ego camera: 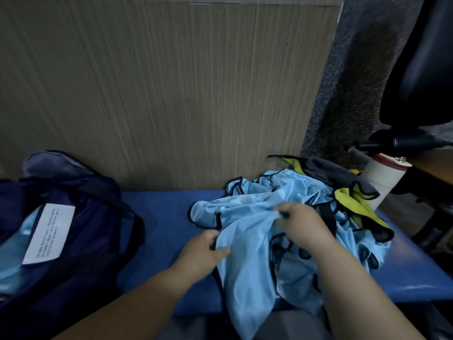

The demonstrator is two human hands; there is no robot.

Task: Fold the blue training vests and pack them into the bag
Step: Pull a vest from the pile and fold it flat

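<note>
Head view: on the blue bench [166, 212], the left hand [208, 244] and right hand [296, 222] each pinch 1 blue vest [245, 266] lying over the heap [282, 190]. This looks like the start of a fold. Next it needs spreading flat, then folding before it goes in the bag [81, 241] at left.

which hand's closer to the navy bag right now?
Left. The left hand grips the light blue vest at its edge, to the right of the navy bag; the right hand pinches the same vest farther right, over the vest pile.
</note>
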